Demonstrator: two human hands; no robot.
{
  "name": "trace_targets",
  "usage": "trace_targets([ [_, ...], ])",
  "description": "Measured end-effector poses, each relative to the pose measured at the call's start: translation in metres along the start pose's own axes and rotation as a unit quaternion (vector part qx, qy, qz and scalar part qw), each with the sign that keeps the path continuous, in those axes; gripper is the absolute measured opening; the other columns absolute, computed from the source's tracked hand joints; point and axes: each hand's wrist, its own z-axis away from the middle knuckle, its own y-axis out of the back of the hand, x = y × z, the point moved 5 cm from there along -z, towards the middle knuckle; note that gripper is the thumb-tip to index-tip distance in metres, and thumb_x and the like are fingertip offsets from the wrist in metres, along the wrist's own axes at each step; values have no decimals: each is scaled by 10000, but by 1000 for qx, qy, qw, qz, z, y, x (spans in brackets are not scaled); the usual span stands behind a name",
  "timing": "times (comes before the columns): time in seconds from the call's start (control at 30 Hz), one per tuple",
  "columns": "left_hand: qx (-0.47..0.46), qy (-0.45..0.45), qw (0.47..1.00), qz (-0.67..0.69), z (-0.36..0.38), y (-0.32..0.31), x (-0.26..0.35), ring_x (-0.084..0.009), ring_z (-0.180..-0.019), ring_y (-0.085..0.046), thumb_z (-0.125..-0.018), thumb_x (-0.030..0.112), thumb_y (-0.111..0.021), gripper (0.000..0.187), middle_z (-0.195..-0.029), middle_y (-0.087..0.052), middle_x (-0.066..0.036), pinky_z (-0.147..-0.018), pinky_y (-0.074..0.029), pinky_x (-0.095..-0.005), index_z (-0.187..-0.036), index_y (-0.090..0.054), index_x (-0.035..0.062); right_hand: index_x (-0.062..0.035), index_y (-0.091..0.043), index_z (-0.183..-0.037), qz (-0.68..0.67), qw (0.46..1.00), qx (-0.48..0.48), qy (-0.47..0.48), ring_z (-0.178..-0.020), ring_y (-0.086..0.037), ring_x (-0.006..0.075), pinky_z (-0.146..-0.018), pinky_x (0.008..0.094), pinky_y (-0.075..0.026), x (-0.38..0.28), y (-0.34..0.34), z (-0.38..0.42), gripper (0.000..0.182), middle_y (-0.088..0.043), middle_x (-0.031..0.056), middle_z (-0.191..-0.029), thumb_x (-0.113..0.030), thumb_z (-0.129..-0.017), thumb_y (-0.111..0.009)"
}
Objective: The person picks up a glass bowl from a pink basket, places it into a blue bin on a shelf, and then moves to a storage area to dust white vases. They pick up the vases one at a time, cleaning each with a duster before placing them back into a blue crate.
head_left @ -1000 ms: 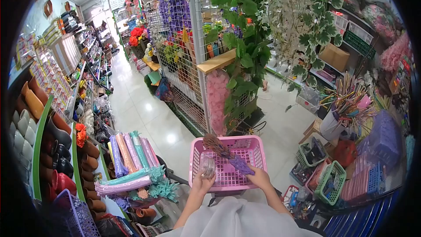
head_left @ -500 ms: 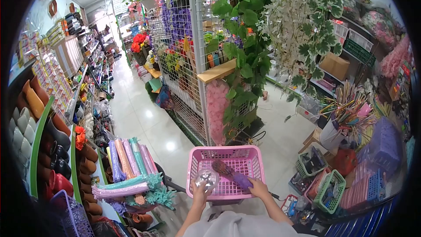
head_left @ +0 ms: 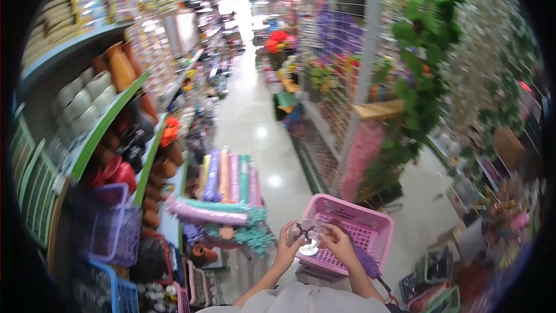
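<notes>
Both hands are together over the near left corner of a pink plastic basket (head_left: pixel 353 211). Between them is a small clear round object (head_left: pixel 307 236) with a dark star-shaped piece and a white round bottom. My left hand (head_left: pixel 287 246) grips its left side, fingers curled round it. The fingers of my right hand (head_left: pixel 338 244) pinch its right edge. A long purple thing with a dark rod (head_left: pixel 366 264) lies by my right forearm, partly hidden behind it, its rod reaching over the basket's near side.
Left of the basket, bundles of coloured pipe-cleaner-like sticks (head_left: pixel 231 182) are stacked. Shelves of pots (head_left: pixel 119 69) and a purple basket (head_left: pixel 110 226) line the left. A wire mesh rack (head_left: pixel 324 139) with artificial plants stands ahead right; a tiled aisle (head_left: pixel 249 116) runs beside it.
My view has swung left. My right hand has let go of the purple thing and joined my left on the clear object, which is now raised at the basket's left side.
</notes>
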Motion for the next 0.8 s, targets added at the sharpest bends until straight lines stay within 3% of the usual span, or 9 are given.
trace_targets([
  [0.07, 55, -47, 997, -14, 9, 33, 22, -161, -984, -545, -861, 5, -583, 549, -1157, -492, -98, -817, -486, -288, -1335, -320, 93, 23, -484, -1227, 3, 999, -47, 19, -744, -634, 170, -628, 234, -511, -12, -36, -17, 367, -574, 88, -937, -90, -891, -578],
  [0.13, 116, -93, 988, -31, 26, 70, 44, -149, -939, -560, -865, -4, -575, 556, -1102, -519, -107, -782, -493, -269, -1345, -309, 88, 19, -489, -1225, -6, 992, -124, 7, -759, -637, 171, -650, 249, -526, -20, -80, -30, 377, -572, 100, -966, -99, -883, -595],
  [0.27, 214, -195, 952, -105, 82, 140, 94, -113, -1002, -494, -862, 6, -584, 544, -1276, -429, -61, -802, -466, -236, -1341, -334, 67, 19, -487, -1222, -11, 962, -273, -2, -799, -638, 172, -691, 267, -542, -38, -181, -36, 375, -569, 103, -985, -94, -882, -599],
  [0.43, 366, -199, 905, -84, 181, 206, 134, -101, -1002, -477, -866, 38, -593, 555, -1172, -465, -59, -797, -450, -226, -1353, -328, 72, 31, -467, -1238, -22, 890, -456, 12, -794, -616, 149, -700, 256, -514, -58, -307, -6, 371, -578, 78, -964, -84, -900, -568],
  [0.57, 482, -221, 841, -108, 263, 234, 171, -125, -1000, -495, -853, 20, -596, 570, -1141, -449, -80, -793, -490, -262, -1351, -321, 68, 31, -464, -1231, -19, 827, -561, 33, -821, -608, 142, -711, 261, -515, -71, -394, 36, 363, -580, 82, -985, -84, -902, -565],
  [0.63, 507, -288, 804, -117, 299, 250, 177, -116, -1019, -464, -859, 48, -613, 569, -1255, -431, -71, -773, -443, -218, -1356, -336, 77, 26, -466, -1231, -41, 793, -606, 43, -830, -605, 138, -713, 260, -516, -75, -432, 59, 361, -580, 82, -1013, -87, -902, -566],
  [0.7, 544, -288, 773, -154, 336, 249, 201, -144, -1085, -475, -855, 64, -627, 565, -1274, -444, -84, -858, -441, -278, -1348, -351, 72, 35, -490, -1216, -85, 755, -649, 48, -846, -576, 101, -728, 248, -507, -85, -466, 84, 364, -575, 54, -969, -25, -872, -590],
  [0.73, 567, -278, 746, -210, 355, 248, 212, -152, -1082, -491, -855, 66, -628, 564, -1261, -461, -89, -861, -445, -283, -1347, -353, 70, 37, -487, -1218, -95, 747, -657, 28, -857, -575, 100, -736, 245, -501, -95, -477, 98, 379, -576, 56, -985, -6, -859, -601],
  [0.8, 601, -278, 680, -315, 387, 244, 238, -162, -1039, -538, -851, 71, -636, 540, -1200, -514, -96, -860, -456, -291, -1328, -383, 66, 29, -484, -1226, -80, 706, -698, 84, -870, -581, 107, -748, 250, -501, -110, -504, 116, 401, -573, 61, -1008, 10, -846, -609],
])
